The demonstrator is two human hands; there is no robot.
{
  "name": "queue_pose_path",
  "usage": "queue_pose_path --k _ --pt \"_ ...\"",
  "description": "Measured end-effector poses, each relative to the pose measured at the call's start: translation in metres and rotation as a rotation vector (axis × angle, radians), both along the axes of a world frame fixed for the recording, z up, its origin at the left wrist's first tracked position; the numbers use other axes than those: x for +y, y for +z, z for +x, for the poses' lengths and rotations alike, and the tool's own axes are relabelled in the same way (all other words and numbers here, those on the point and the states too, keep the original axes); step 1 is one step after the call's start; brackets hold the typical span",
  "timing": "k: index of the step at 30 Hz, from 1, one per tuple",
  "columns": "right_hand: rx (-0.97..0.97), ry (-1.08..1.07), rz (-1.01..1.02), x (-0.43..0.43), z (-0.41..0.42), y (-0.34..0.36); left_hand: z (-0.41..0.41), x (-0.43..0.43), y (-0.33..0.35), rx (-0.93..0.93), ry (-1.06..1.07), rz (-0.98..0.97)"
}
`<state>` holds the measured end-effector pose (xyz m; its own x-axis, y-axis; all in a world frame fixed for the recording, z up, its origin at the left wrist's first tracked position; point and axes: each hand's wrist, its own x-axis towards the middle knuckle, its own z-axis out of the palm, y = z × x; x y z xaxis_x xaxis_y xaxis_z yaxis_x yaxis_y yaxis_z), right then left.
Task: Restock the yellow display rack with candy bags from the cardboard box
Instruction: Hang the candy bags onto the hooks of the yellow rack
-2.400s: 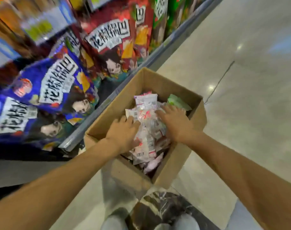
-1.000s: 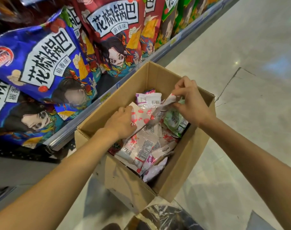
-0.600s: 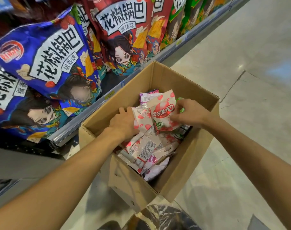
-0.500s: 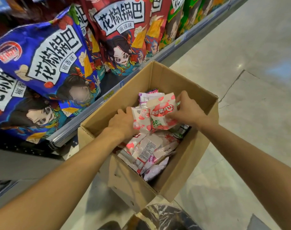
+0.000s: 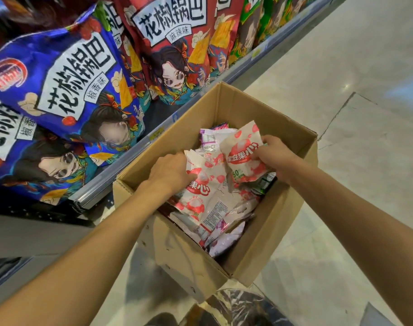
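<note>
A: Item: cardboard box [image 5: 259,245], open, beside snack shelf [image 5: 99,187]. Contents: loose candy bags [image 5: 226,209]. Yellow display rack: not in view.
B: Hands?
A: Left hand [image 5: 170,171] grips one pink-and-white bag [image 5: 198,191] by its edge. Right hand [image 5: 274,155] pinches a second bag [image 5: 240,158], raised above the pile.
B: Risk?
A: Probably slippage. The film looks slick and both holds are at the edge, so a bag could drop back.
</note>
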<state>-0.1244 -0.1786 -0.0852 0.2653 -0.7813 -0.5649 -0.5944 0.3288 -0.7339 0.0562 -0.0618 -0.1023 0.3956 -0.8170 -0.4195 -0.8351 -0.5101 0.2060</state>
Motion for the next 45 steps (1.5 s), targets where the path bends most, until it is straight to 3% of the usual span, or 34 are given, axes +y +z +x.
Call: queue_pose_path --k 2,7,10,18,22,27,31,39,45 --pt "-0.043 -0.020 0.014 -0.002 -0.002 0.002 0.005 -0.003 -0.003 0.132 0.042 0.001" --pt "-0.360 -0.214 0.055 -0.005 -0.012 0.044 0.013 0.010 0.011 0.821 0.357 -0.237" --pt "-0.487 -0.230 0.116 0.005 -0.023 0.083 0.002 0.025 0.042 0.961 0.458 -0.345" --pt "-0.446 -0.262 0.125 0.067 -0.048 0.216 -0.017 0.074 0.190 0.981 0.767 -0.480" --pt "-0.384 -0.234 0.097 0.099 -0.055 0.319 -0.019 0.095 0.314 1.044 0.752 -0.507" --pt "-0.408 -0.302 0.100 0.143 -0.053 0.450 -0.022 0.118 0.471 0.836 0.703 -0.563" --pt "-0.453 -0.340 0.111 0.167 -0.046 0.546 -0.020 0.138 0.568 0.862 0.648 -0.620" --pt "-0.462 -0.302 0.044 0.200 -0.029 0.687 -0.025 0.179 0.697 0.892 0.586 -0.677" --pt "-0.452 -0.256 0.010 0.213 -0.019 0.741 -0.021 0.208 0.752 0.832 0.514 -0.736"
